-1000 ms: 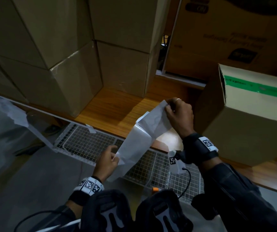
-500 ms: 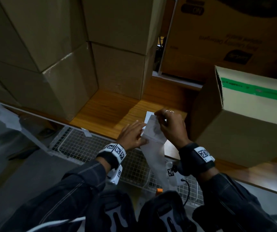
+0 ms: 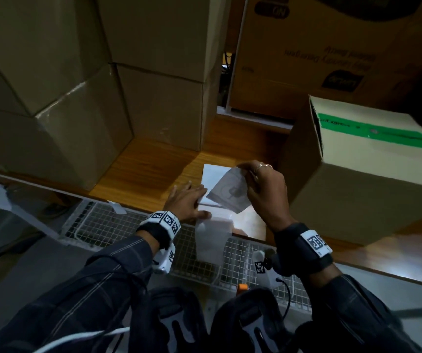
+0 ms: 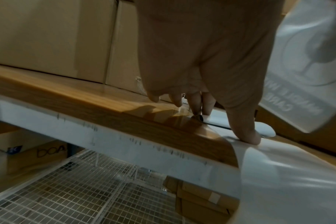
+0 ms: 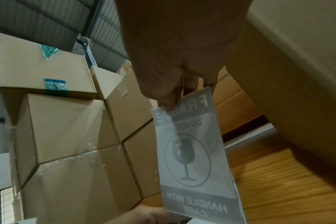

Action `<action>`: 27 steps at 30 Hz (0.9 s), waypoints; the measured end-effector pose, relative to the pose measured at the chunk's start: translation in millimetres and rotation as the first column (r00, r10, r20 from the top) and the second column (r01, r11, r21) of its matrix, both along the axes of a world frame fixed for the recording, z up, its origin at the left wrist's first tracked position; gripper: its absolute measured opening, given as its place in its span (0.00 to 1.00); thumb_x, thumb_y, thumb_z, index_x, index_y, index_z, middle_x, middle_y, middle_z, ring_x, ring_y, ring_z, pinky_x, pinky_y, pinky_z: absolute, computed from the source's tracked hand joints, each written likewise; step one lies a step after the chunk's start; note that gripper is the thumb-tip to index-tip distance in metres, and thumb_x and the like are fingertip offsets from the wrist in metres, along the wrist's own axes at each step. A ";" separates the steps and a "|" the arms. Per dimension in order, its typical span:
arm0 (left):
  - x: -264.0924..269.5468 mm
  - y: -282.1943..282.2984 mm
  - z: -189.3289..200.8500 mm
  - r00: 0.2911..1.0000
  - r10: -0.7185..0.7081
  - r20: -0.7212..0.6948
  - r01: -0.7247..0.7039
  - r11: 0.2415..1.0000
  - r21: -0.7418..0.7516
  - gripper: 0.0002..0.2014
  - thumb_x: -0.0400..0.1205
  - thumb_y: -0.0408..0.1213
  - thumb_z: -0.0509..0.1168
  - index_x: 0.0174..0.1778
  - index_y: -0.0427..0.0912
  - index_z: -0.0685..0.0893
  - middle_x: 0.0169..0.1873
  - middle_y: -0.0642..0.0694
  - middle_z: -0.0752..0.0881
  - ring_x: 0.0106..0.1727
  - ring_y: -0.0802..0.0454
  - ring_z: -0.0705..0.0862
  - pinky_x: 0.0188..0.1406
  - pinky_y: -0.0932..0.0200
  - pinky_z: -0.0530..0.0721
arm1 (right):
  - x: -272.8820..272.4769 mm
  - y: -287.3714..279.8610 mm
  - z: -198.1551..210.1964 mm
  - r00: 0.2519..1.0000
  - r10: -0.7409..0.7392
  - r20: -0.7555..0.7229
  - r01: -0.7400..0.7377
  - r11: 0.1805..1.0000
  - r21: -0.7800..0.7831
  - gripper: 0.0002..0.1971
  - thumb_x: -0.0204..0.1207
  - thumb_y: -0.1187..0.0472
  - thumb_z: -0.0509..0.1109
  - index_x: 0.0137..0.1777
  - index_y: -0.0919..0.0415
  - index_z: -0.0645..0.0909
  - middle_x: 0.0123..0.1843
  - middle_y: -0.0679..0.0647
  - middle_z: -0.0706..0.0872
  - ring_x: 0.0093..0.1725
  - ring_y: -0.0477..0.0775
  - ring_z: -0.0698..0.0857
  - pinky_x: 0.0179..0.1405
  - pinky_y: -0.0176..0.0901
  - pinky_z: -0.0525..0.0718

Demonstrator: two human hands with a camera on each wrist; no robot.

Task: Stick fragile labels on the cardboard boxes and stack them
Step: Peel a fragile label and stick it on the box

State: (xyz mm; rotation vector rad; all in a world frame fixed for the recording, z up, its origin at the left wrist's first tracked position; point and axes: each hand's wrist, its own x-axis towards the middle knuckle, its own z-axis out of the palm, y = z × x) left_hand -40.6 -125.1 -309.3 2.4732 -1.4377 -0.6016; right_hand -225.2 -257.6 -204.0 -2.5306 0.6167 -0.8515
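My right hand (image 3: 249,178) pinches the top edge of a fragile label (image 3: 229,193), lifted off the backing strip (image 3: 211,238); the wrist view shows the label (image 5: 192,151) from behind, with a broken-glass symbol and mirrored text. My left hand (image 3: 192,201) lies flat with straight fingers on the strip at the table's front edge; its thumb (image 4: 246,131) presses the strip (image 4: 288,181), which curls down over the edge. A cardboard box with green tape (image 3: 373,174) stands just right of my right hand.
Stacked plain cardboard boxes (image 3: 59,103) fill the left and back of the wooden table (image 3: 154,169). A large printed box (image 3: 319,54) stands at the back right. A white wire rack (image 3: 108,225) lies below the table edge.
My left hand let go of the strip's lower end, rose to the table and now presses the strip flat. My right hand has peeled the label up from it.
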 end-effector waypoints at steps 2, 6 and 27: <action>2.4 -2.3 4.7 1.000 0.014 -0.017 -0.014 1.000 0.006 0.44 0.80 0.63 0.70 0.88 0.50 0.61 0.89 0.50 0.59 0.91 0.45 0.48 0.87 0.32 0.41 | -5.4 0.5 -0.2 1.000 -0.024 0.020 0.025 0.998 -0.050 0.13 0.83 0.63 0.65 0.64 0.55 0.87 0.55 0.53 0.91 0.54 0.58 0.85 0.46 0.54 0.85; -3.0 2.8 17.8 0.973 0.139 -0.182 -0.185 0.945 -0.269 0.30 0.83 0.44 0.73 0.81 0.46 0.74 0.77 0.43 0.79 0.80 0.41 0.74 0.79 0.38 0.72 | -15.8 0.4 -0.3 0.992 -0.069 0.103 0.082 0.988 -0.133 0.16 0.83 0.58 0.61 0.63 0.56 0.87 0.52 0.53 0.90 0.53 0.58 0.82 0.45 0.51 0.78; -69.1 -7.5 96.0 0.296 0.076 -0.952 -0.721 0.672 -0.170 0.08 0.85 0.38 0.70 0.53 0.37 0.87 0.48 0.40 0.94 0.49 0.41 0.92 0.39 0.53 0.91 | -91.1 44.9 -43.6 0.990 0.140 -0.014 -0.140 0.969 -0.203 0.19 0.81 0.52 0.70 0.70 0.56 0.84 0.67 0.52 0.88 0.66 0.55 0.82 0.58 0.57 0.80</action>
